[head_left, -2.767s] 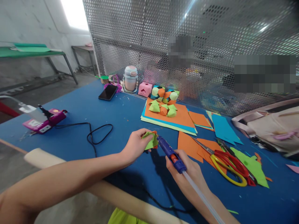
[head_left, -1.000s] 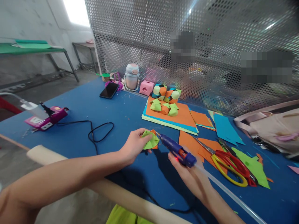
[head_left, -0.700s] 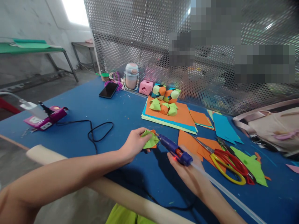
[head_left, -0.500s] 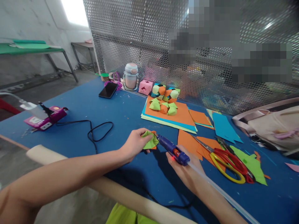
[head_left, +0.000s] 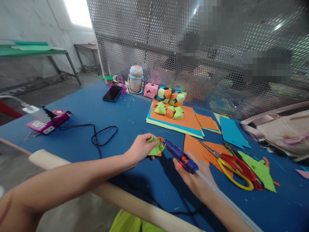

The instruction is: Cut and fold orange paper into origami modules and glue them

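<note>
Between thumb and fingers, my left hand (head_left: 140,149) pinches a folded paper piece (head_left: 156,147), green with some orange at its edge. My right hand (head_left: 193,174) is wrapped around a blue hot glue gun (head_left: 178,154) with a long clear glue stick (head_left: 224,196) coming out of its back end. The gun's nozzle is at the right edge of the folded paper; whether it touches cannot be made out. A red light glows by the gun's handle. Beyond my hands, several folded green and orange pieces (head_left: 169,111) lie on stacked coloured sheets (head_left: 188,120).
On the blue table (head_left: 79,109) are red-and-yellow scissors (head_left: 236,170), orange paper (head_left: 195,149), a phone (head_left: 112,93), a bottle (head_left: 135,80) and a pink paper box (head_left: 151,91). A purple power strip (head_left: 51,121) and black cord sit left. A pale roll (head_left: 125,196) crosses the front edge.
The glue gun and my right hand have shifted slightly right and down. The folded paper in my left hand has turned a little. Both grips stay the same.
</note>
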Demonstrator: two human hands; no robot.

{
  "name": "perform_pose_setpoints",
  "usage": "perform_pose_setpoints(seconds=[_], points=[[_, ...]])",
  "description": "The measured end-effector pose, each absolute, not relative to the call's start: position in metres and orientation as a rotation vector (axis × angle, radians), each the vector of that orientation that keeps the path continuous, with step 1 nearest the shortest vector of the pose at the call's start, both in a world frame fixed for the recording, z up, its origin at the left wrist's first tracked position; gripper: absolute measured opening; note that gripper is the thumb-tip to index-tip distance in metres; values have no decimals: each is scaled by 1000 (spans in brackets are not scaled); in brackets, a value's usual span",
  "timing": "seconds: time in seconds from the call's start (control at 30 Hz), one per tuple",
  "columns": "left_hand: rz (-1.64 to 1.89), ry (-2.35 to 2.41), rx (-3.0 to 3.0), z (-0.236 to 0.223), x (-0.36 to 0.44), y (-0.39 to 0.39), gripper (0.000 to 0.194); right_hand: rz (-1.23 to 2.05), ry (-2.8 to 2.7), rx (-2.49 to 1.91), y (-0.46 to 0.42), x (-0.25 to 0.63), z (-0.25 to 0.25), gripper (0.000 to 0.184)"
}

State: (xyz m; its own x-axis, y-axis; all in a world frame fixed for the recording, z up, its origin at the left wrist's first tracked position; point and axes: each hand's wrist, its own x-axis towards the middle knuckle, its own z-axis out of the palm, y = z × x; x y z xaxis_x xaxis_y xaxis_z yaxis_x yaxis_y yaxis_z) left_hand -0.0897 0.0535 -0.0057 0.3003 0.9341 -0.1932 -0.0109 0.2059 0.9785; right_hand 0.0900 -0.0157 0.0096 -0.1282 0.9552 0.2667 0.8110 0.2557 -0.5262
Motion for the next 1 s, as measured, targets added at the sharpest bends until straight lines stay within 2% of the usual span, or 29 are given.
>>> perform_pose_setpoints(seconds=[0.27, 0.53, 0.77, 1.0], points=[[913, 1029, 1157, -5, -91, 56, 14, 470, -1874, -1645, -15, 92, 12, 23], [1095, 1032, 1055, 7, -96, 60, 14, 649, -1560, -1708, 15, 100, 4, 41], [998, 966, 1086, 6, -89, 48, 16, 459, -1793, -1678, 42, 101, -20, 45], [955, 941, 1044, 13, -93, 38, 17, 123, -1908, -1927, -2, 117, 22, 41]])
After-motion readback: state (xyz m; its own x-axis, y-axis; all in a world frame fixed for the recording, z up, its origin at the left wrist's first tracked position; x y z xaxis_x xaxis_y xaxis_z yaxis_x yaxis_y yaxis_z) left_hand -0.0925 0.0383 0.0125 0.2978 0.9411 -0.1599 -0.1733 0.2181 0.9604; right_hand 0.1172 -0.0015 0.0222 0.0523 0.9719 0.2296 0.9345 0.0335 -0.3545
